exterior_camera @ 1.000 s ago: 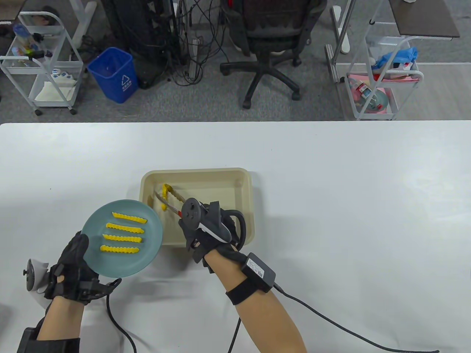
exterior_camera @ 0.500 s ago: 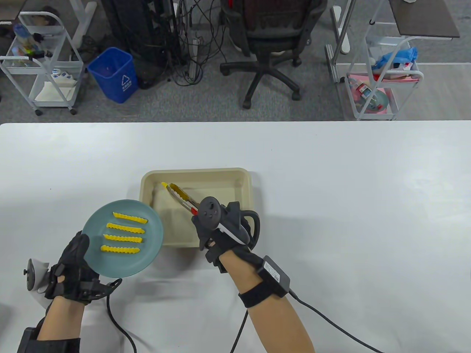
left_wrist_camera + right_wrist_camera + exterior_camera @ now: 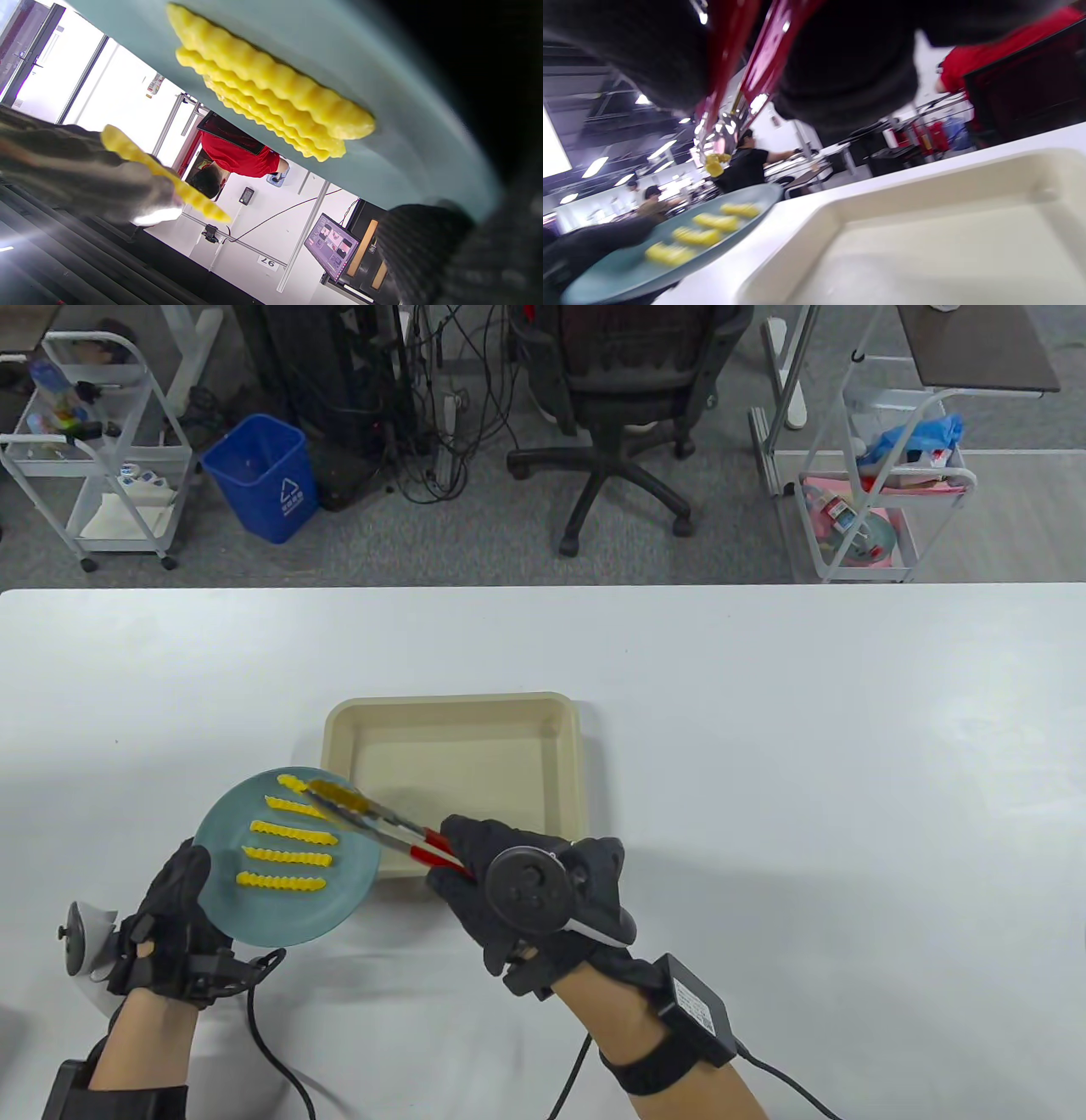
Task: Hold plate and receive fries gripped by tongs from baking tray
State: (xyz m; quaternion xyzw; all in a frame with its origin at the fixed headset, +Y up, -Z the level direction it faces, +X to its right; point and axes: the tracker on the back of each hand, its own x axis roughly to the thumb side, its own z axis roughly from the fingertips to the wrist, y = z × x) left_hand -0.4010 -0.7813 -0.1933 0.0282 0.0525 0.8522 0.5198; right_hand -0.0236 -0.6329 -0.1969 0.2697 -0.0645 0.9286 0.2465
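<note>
My left hand point(image 3: 170, 912) grips the near-left rim of a teal plate point(image 3: 222, 848) and holds it just left of the beige baking tray point(image 3: 579, 768). Several crinkle fries point(image 3: 284, 857) lie in rows on the plate; they also show in the left wrist view point(image 3: 271, 91). My right hand point(image 3: 509, 882) grips red-handled metal tongs point(image 3: 386, 827). The tong tips pinch one more fry point(image 3: 297, 783) above the plate's far edge, also seen in the left wrist view point(image 3: 165, 173) and the right wrist view point(image 3: 715, 165). No fries show in the tray.
The white table point(image 3: 806, 772) stretches wide to the right and behind the tray. Cables run from both wrists over the table's near edge. A chair, a blue bin and wire carts stand on the floor beyond the table's far edge.
My right hand has lifted the fry out of the tray with the tongs and carried it left and toward me, over the plate. The left hand and plate stayed nearly still.
</note>
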